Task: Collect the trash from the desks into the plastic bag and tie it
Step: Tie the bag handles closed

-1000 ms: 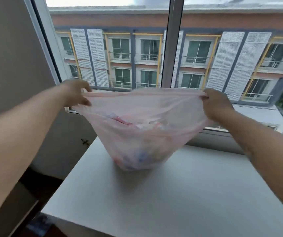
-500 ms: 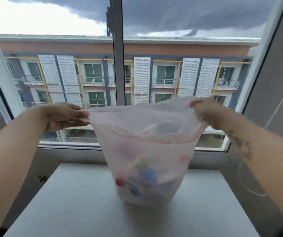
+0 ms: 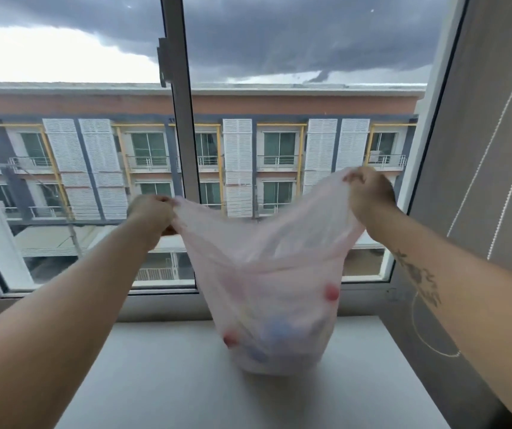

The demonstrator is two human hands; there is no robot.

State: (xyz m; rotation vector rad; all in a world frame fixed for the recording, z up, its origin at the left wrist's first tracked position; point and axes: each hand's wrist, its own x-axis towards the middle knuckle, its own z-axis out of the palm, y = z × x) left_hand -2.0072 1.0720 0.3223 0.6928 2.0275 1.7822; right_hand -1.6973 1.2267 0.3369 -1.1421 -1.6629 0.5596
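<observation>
A thin pinkish translucent plastic bag (image 3: 274,274) stands on the white desk (image 3: 161,382) by the window. Red, blue and yellow trash shows blurred through its lower half. My left hand (image 3: 152,213) grips the left corner of the bag's rim. My right hand (image 3: 369,193) grips the right corner, held higher than the left. The rim sags in a curve between the two hands, and the bag's bottom rests on the desk.
A large window (image 3: 180,168) with a grey centre post rises right behind the desk. A grey roller blind (image 3: 496,134) with a bead cord (image 3: 415,323) hangs at the right. The desk's left edge drops off beside my left forearm.
The camera tilted up and turned left. My right hand rose with its corner of the rim, and the rim between the hands went from taut to sagging.
</observation>
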